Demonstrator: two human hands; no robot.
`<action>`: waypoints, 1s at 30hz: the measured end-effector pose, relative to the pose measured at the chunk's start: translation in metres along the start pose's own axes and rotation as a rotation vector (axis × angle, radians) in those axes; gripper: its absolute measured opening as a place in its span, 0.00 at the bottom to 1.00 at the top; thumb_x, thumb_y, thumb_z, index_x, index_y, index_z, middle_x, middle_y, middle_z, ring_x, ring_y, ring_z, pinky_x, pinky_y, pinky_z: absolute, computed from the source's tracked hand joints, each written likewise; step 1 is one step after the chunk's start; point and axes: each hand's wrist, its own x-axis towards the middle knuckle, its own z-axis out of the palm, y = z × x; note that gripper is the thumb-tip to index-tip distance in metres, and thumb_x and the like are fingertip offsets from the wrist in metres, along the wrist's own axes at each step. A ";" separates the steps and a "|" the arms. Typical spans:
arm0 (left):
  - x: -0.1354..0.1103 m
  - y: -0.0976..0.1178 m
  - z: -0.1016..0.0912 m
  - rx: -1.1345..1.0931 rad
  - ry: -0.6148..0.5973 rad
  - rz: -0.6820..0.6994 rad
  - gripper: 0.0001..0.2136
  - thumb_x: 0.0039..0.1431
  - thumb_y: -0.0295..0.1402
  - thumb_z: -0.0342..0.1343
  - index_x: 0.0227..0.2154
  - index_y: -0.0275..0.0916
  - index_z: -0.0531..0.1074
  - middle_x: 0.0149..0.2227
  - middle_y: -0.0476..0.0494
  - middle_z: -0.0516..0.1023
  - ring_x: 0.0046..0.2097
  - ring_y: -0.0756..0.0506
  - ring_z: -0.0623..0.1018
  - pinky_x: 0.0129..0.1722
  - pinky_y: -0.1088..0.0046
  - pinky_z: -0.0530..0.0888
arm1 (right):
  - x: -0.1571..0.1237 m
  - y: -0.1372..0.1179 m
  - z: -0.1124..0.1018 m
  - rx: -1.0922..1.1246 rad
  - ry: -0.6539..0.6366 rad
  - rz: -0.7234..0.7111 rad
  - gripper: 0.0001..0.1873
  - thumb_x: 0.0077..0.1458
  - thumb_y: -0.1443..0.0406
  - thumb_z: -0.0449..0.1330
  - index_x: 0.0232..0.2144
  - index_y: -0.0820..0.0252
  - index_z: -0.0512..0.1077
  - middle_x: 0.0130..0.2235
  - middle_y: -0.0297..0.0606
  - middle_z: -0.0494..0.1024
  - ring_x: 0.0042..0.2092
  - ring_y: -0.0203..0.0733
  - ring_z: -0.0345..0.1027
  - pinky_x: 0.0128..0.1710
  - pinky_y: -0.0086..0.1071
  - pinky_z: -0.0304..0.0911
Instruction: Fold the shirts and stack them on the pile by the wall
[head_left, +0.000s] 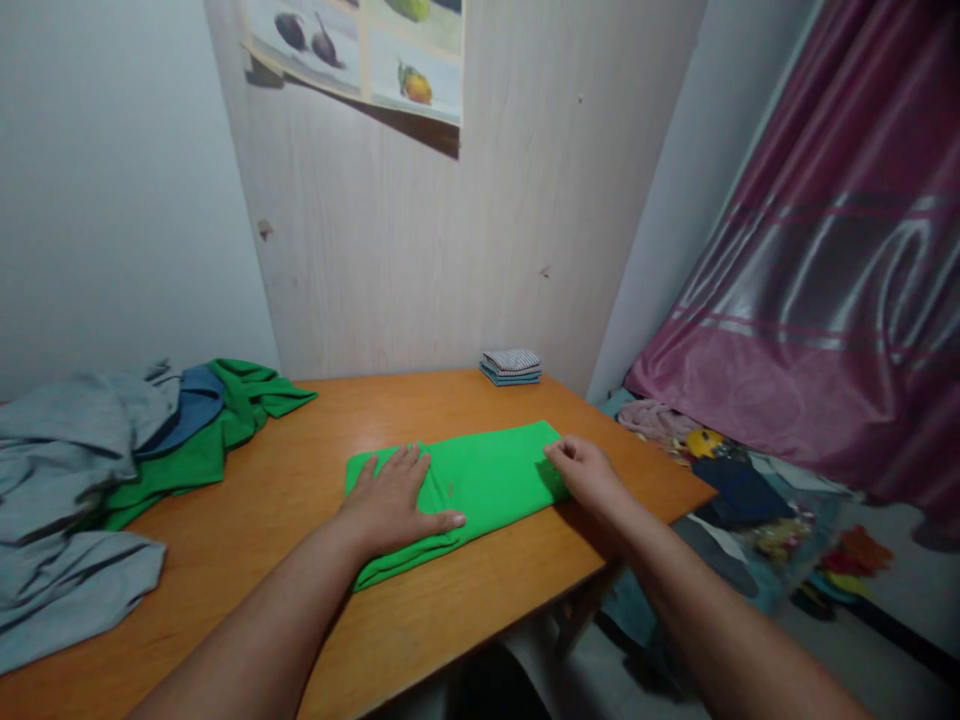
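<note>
A bright green garment, folded into a long strip, lies on the wooden table in front of me. My left hand rests flat on the strip's left part, fingers spread and open. My right hand is at the strip's right end, its fingers curled and pinching the edge of the green cloth.
A heap of unfolded grey, blue and green clothes covers the table's left side. A small stack of folded cloths sits at the back by the wall. Right of the table are a purple curtain and scattered items on the floor.
</note>
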 end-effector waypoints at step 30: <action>-0.001 0.002 0.001 -0.018 0.021 0.006 0.58 0.47 0.75 0.43 0.72 0.36 0.50 0.74 0.36 0.44 0.74 0.30 0.44 0.70 0.41 0.42 | 0.079 -0.006 -0.038 -0.009 -0.462 0.273 0.06 0.55 0.63 0.65 0.29 0.61 0.76 0.30 0.38 0.81 0.32 0.41 0.75 0.29 0.28 0.67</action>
